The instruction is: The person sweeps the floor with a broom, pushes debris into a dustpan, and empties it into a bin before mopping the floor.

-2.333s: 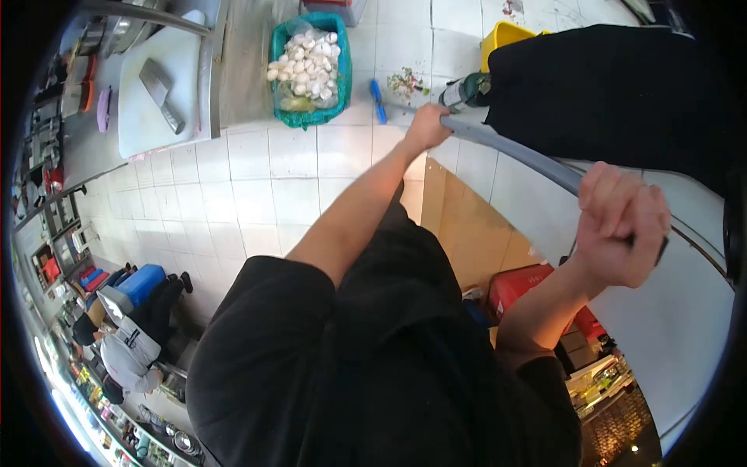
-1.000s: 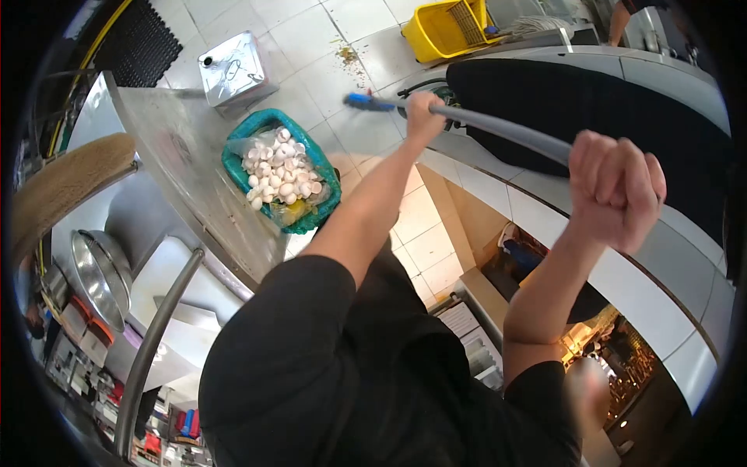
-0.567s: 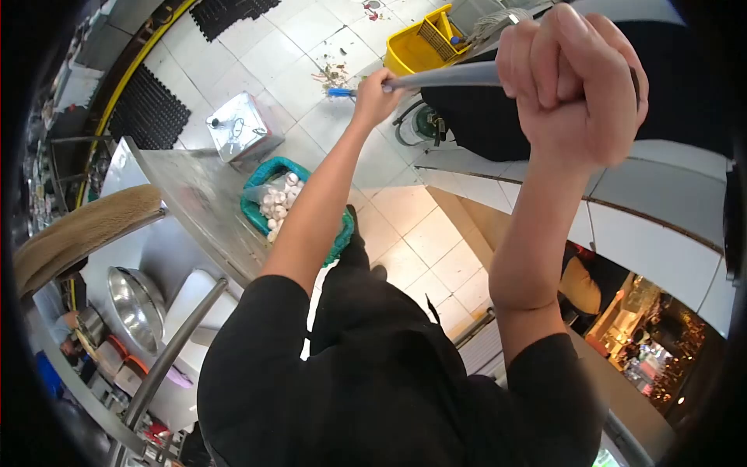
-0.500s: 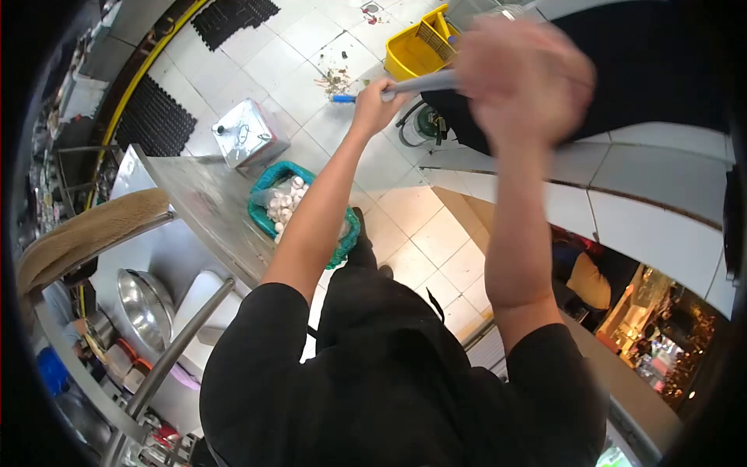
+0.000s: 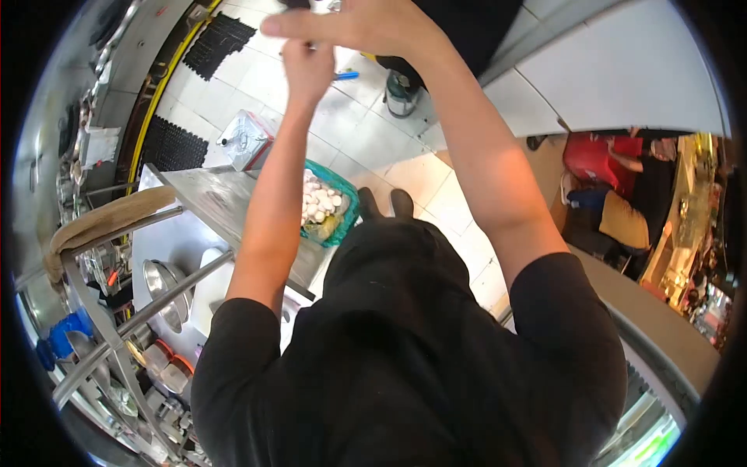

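My left hand (image 5: 309, 74) is closed near the top edge, its fingers curled round a grey pole that is mostly hidden. The pole's blue end (image 5: 346, 75) shows just right of this hand. Above and overlapping it in view is my right hand (image 5: 366, 27), back toward me, thumb stretched out to the left. Its fingers are hidden or cut off by the frame, so I cannot tell whether it grips the pole. A dark piece shows just above the thumb.
A green-lined tub (image 5: 350, 206) of white mushroom-like pieces stands by my feet. Beyond it are a square metal tin (image 5: 245, 140) and black floor mats (image 5: 175, 144). A steel table with bowls (image 5: 167, 296) lies left, white cabinets (image 5: 615, 62) right. Behind the partition is a seated person (image 5: 622, 222).
Both hands have moved up and left in view and come together. The pole's blue end, earlier left of my left hand, now shows on its right. The view has shifted, showing more of my feet.
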A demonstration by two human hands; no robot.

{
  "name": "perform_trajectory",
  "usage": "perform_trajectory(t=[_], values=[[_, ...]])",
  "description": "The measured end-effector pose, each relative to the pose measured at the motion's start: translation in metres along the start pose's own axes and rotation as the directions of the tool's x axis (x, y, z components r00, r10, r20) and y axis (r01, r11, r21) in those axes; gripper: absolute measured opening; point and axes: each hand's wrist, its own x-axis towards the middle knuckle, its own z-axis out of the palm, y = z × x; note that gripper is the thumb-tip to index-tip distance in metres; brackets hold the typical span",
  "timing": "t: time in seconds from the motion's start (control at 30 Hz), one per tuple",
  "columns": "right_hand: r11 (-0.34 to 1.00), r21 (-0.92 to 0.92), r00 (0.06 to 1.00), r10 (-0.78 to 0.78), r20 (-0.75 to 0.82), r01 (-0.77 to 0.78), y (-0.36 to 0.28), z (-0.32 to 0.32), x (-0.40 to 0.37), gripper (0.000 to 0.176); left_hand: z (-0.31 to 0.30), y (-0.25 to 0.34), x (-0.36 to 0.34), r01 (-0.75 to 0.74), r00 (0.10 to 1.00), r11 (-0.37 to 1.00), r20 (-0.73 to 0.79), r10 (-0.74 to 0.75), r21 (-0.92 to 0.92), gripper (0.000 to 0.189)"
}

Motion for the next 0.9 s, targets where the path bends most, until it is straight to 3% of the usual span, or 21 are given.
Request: perform_trajectory(t=[0.03, 0.07, 0.13, 0.2, 0.27, 0.33, 0.4, 0.43, 0.47, 0.53, 0.57, 0.6, 0.67, 0.73, 0.77, 0.8, 0.83, 0.87, 0.9], values=[[0.98, 0.102, 0.931, -0.195, 0.309, 0.171, 0.035, -0.05, -0.003, 0.019, 0.0, 0.017, -0.003, 0.115, 0.992, 0.983, -0.027, -0.121, -0.143, 0.028], [0.994, -0.104, 0.913, 0.059, 0.404, -0.018, 0.052, -0.075, -0.024, 0.07, -0.002, 0.035, -0.005, 0.219, 0.97, 0.933, -0.042, -0.241, -0.286, 0.033], [0.976, -0.177, 0.931, 0.18, 0.318, -0.128, 0.092, -0.089, -0.092, 0.068, -0.017, 0.075, -0.015, 0.333, 0.937, 0.872, 0.023, -0.349, -0.359, 0.043], [0.905, -0.26, 0.802, 0.42, 0.425, -0.336, 0.112, -0.072, -0.164, 0.074, -0.016, 0.114, -0.028, 0.342, 0.93, 0.772, 0.074, -0.36, -0.536, 0.045], [0.934, -0.308, 0.872, 0.299, 0.389, -0.183, 0.135, -0.044, -0.226, 0.075, -0.019, 0.142, -0.048, 0.364, 0.923, 0.614, 0.181, -0.34, -0.7, 0.042], [0.708, -0.365, 0.548, 0.703, 0.454, -0.605, 0.14, -0.063, -0.253, 0.052, -0.021, 0.153, -0.062, 0.452, 0.889, 0.53, 0.414, -0.197, -0.718, 0.038], [0.661, -0.433, 0.543, 0.75, 0.378, -0.613, 0.122, -0.103, -0.293, 0.03, -0.006, 0.166, -0.081, 0.357, 0.931, 0.651, 0.31, -0.191, -0.671, 0.037], [0.657, -0.399, 0.598, 0.752, 0.278, -0.64, 0.116, -0.125, -0.328, 0.025, -0.013, 0.169, -0.085, 0.359, 0.912, 0.736, 0.383, -0.145, -0.575, 0.037], [0.656, -0.369, 0.646, 0.745, 0.17, -0.659, 0.112, -0.15, -0.368, 0.021, -0.007, 0.181, -0.094, 0.443, 0.853, 0.706, 0.502, -0.143, -0.552, 0.035], [0.674, -0.36, 0.745, 0.66, -0.098, -0.645, 0.113, -0.19, -0.456, 0.019, 0.02, 0.194, -0.134, 0.687, 0.726, 0.392, 0.596, -0.344, -0.612, 0.029], [0.476, -0.423, 0.566, 0.816, -0.115, -0.771, 0.093, -0.224, -0.462, 0.025, 0.043, 0.187, -0.16, 0.662, 0.746, 0.373, 0.618, -0.246, -0.65, 0.023], [0.508, -0.486, 0.686, 0.653, -0.322, -0.712, 0.099, -0.244, -0.501, 0.034, 0.056, 0.186, -0.185, 0.692, 0.713, 0.424, 0.645, -0.275, -0.585, 0.016], [0.202, -0.524, 0.467, 0.766, -0.443, -0.828, 0.106, -0.286, -0.549, 0.041, 0.087, 0.165, -0.233, 0.845, 0.493, 0.388, 0.817, -0.3, -0.368, 0.015], [-0.046, -0.435, 0.189, 0.855, -0.483, -0.899, 0.123, -0.316, -0.585, 0.048, 0.117, 0.166, -0.256, 0.864, 0.373, 0.429, 0.907, -0.196, -0.263, 0.018], [-0.056, -0.497, 0.232, 0.836, -0.498, -0.866, 0.13, -0.316, -0.598, 0.051, 0.12, 0.161, -0.266, 0.856, 0.329, 0.459, 0.936, -0.126, -0.239, 0.02], [0.016, -0.492, 0.29, 0.824, -0.487, -0.871, 0.137, -0.309, -0.592, 0.051, 0.115, 0.163, -0.258, 0.857, 0.317, 0.462, 0.941, -0.12, -0.229, 0.02], [0.084, -0.484, 0.344, 0.807, -0.48, -0.871, 0.145, -0.293, -0.583, 0.051, 0.103, 0.17, -0.239, 0.867, 0.242, 0.496, 0.916, -0.32, -0.056, 0.021], [0.286, -0.521, 0.536, 0.728, -0.427, -0.804, 0.156, -0.271, -0.579, 0.048, 0.092, 0.18, -0.22, 0.86, 0.172, 0.496, 0.846, -0.504, 0.12, 0.022], [0.395, -0.468, 0.597, 0.667, -0.445, -0.79, 0.157, -0.243, -0.552, 0.044, 0.083, 0.19, -0.207, 0.796, 0.348, 0.605, 0.809, -0.473, 0.011, 0.026]])
